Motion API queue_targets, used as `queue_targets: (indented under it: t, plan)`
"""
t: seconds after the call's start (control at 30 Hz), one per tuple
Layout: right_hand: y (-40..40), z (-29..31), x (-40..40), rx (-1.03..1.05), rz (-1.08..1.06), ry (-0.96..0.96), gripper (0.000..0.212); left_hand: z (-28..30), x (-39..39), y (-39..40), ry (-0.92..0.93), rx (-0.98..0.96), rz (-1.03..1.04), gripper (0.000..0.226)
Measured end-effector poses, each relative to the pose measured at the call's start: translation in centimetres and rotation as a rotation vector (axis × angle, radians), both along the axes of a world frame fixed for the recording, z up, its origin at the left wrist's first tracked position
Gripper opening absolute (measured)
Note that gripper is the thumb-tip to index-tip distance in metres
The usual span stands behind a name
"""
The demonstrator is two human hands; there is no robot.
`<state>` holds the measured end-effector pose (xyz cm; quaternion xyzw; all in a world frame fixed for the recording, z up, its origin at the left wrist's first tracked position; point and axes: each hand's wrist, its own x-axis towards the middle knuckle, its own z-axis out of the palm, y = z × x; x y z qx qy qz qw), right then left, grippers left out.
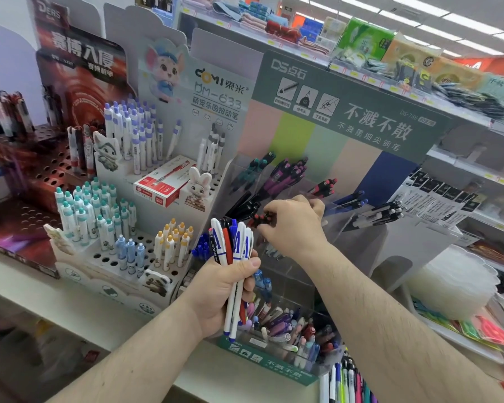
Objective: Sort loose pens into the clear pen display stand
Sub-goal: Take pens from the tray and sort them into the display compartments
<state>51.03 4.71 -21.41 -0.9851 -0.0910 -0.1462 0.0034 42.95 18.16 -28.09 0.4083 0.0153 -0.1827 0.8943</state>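
White, blue-printed pens and one red one make up the bundle of pens (235, 263) that the left hand (221, 295) grips, its fingers (246, 264) and thumb curled tight round the barrels so the caps stand above the fist and the tips hang below it. Just to the right and a little higher, the right hand (293, 225) reaches into the clear pen display stand (285, 274); its fingers are bent and pinch a dark pen with red ends (258, 220) at a middle compartment.

The stand rises in steps. Upper pockets hold teal-black pens (252, 170), purple and pink pens (285, 175), red-tipped pens (323, 187) and blue pens (348, 200), with white and black ones (381, 215) at the far right. Black pens (243, 205) lie beside the right hand's knuckles. The lowest tray, by the left wrist, holds a loose jumble of mixed pens (291, 330).

Behind the stand rises a green backing card (349, 112) with pastel stripes. To the left, a white cartoon display (128, 228) holds rows of teal, purple, blue and yellow capped pens, and a red and white box (165, 181) lies on it. All rest on a pale bench (70, 298), with stocked shelves (390, 53) behind.
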Motion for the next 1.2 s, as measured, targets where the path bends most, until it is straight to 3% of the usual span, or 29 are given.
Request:
queue_targets:
  t: [0.37, 0.47, 0.57, 0.67, 0.77, 0.9, 1.03, 1.2]
  plan:
    - [-1.2, 0.1, -1.2, 0.084, -0.034, -0.018, 0.038, -0.1, -0.1, -0.2, -0.008, 0.03, -0.027, 0.018]
    - [-1.2, 0.5, -2.9, 0.339, 0.065, -0.109, 0.025, -0.1, -0.1, -0.2, -0.012, 0.035, -0.043, 0.017]
    - [-0.4, 1.2, -5.4, 0.636, 0.144, 0.077, 0.02, -0.2, 0.0, -0.2, -0.036, 0.061, -0.073, 0.019]
    - [0.1, 0.9, -7.1, 0.677, 0.119, 0.216, 0.038, 0.0, -0.1, -0.3, -0.072, 0.115, -0.068, 0.026]
    - [0.3, 0.3, -7.7, 0.677, 0.08, 0.258, 0.049, 0.3, -0.1, -0.9, -0.118, 0.193, -0.057, 0.01]
    - [-0.1, 0.4, -7.9, 0.759, 0.068, 0.259, 0.014, 0.7, -0.3, -1.2, -0.116, 0.214, -0.121, 0.015]
    - [-1.1, 0.2, -8.0, 1.086, 0.009, 0.311, 0.009, 0.7, -0.3, -1.1, -0.119, 0.223, -0.175, 0.036]
    - [-3.7, 0.9, -7.9, 1.407, -0.169, 0.144, 0.009, 0.3, 0.0, -0.6, -0.008, 0.163, -0.189, 0.032]
